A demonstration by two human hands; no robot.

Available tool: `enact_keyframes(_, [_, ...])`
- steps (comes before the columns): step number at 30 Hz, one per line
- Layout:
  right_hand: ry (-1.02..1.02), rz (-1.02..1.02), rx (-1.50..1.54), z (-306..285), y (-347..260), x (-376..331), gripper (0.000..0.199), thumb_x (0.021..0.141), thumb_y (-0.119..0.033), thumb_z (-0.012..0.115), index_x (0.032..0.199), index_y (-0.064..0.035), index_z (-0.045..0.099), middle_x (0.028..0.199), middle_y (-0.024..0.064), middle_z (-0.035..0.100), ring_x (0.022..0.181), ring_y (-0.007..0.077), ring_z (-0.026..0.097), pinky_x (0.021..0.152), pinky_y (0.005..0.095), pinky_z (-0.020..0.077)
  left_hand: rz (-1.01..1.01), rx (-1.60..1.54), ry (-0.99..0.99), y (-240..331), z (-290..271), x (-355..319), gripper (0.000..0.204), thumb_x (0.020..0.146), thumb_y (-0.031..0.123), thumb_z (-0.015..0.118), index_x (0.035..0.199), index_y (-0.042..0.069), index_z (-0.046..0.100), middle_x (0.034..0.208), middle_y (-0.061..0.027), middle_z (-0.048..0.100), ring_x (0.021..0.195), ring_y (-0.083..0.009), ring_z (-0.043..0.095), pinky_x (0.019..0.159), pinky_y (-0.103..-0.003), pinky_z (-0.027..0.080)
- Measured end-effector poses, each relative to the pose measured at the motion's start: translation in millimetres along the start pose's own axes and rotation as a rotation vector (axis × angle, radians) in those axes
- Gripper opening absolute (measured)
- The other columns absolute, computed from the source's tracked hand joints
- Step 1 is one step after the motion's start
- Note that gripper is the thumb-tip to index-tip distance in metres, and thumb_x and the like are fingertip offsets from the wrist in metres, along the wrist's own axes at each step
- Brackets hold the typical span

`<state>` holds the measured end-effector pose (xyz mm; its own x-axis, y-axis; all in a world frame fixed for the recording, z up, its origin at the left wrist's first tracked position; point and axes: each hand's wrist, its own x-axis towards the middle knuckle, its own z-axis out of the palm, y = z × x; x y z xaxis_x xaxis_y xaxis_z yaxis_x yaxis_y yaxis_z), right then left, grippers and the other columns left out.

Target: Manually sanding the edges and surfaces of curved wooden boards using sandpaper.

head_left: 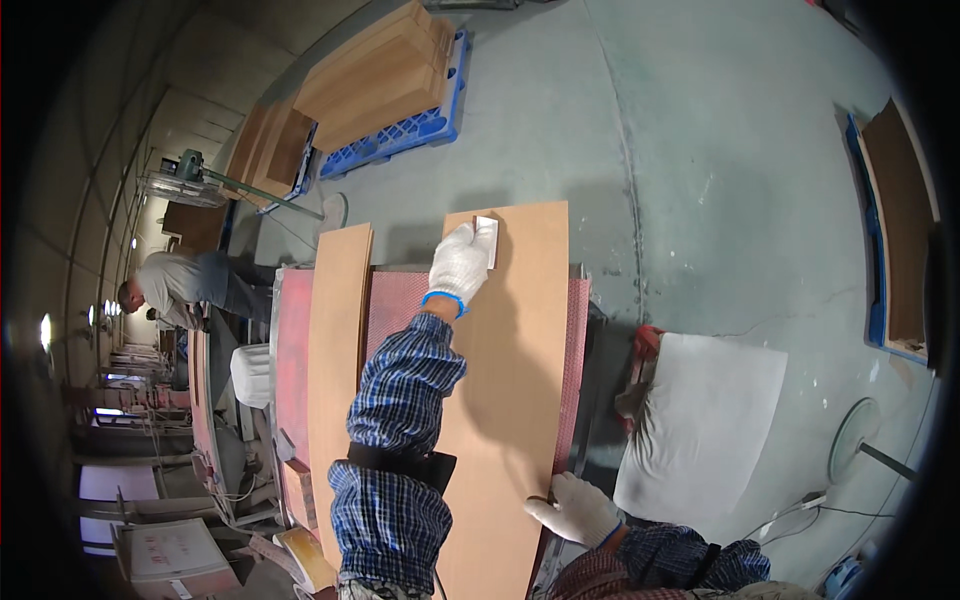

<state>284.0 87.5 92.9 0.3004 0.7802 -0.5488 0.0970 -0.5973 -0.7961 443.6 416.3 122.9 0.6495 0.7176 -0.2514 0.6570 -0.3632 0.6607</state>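
Observation:
A long light brown board (515, 400) lies lengthwise on a red-topped workbench (395, 300). My left hand (458, 265), in a white glove, reaches to the board's far end. It presses a small white block (487, 240) flat onto the surface. My right hand (578, 508), also gloved, grips the board's right edge near me. A second, narrower brown board (335, 350) lies beside the first, to its left.
A white padded seat (710, 420) stands right of the bench. Stacked boards sit on blue pallets at the back (390, 80) and far right (900, 230). A floor fan (860, 435) stands at right. Another person (180, 285) bends over at left.

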Motion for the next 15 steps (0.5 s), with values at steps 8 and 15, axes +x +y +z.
enact_keyframes(8, [0.089, -0.127, 0.013, 7, 9, 0, 0.042, 0.085, -0.043, 0.065, 0.088, -0.0013, 0.059, 0.082, 0.0184, 0.06, 0.077, 0.0385, 0.061, 0.068, 0.046, 0.0496, 0.15, 0.426, 0.116, 13, 15, 35, 0.048, 0.096, 0.043, 0.041, 0.098, 0.001, 0.064, 0.1, -0.0265, 0.065, 0.098, -0.0462, 0.059, 0.086, -0.051, 0.047])
enact_keyframes(15, [0.093, -0.125, -0.009, 2, 9, 1, 0.046, 0.084, -0.045, 0.065, 0.085, 0.0003, 0.058, 0.08, 0.019, 0.059, 0.073, 0.0391, 0.061, 0.065, 0.0465, 0.0497, 0.162, 0.488, 0.115, 27, 19, 34, 0.043, 0.096, 0.039, 0.039, 0.104, 0.002, 0.062, 0.103, -0.0254, 0.065, 0.102, -0.0463, 0.058, 0.09, -0.051, 0.046])
